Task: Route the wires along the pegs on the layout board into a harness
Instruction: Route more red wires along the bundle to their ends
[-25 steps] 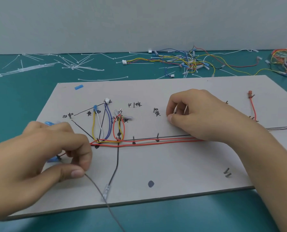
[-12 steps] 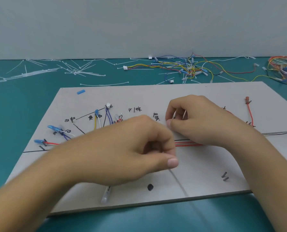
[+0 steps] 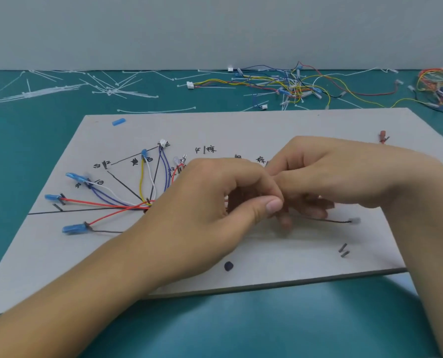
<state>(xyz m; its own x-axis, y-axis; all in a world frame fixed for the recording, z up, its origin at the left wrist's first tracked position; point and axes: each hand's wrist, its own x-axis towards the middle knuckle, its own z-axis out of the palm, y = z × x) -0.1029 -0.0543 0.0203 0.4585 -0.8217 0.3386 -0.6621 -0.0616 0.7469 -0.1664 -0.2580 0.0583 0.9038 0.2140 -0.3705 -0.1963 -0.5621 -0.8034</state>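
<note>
The grey layout board (image 3: 241,125) lies flat on the teal table. Red, yellow, white, blue and black routed wires (image 3: 117,204) fan out on its left part, ending in blue terminals (image 3: 74,228) at pegs. My left hand (image 3: 215,202) is over the board's middle, thumb and forefinger pinched on a thin dark wire (image 3: 318,219). That wire runs right to a clear terminal (image 3: 354,220). My right hand (image 3: 339,177) touches the left hand from the right, fingers curled down onto the same wire. Both hands hide the harness trunk.
Two pegs (image 3: 344,250) stand near the board's front right, and a dark dot (image 3: 228,266) marks its front middle. A red terminal (image 3: 382,136) sits far right. Loose wires (image 3: 292,85) and white cable ties (image 3: 60,87) litter the table behind the board.
My left hand travelled from the board's left side to its middle, pulling the dark wire along, and now meets the right hand. The wire's clear terminal came up onto the board at right.
</note>
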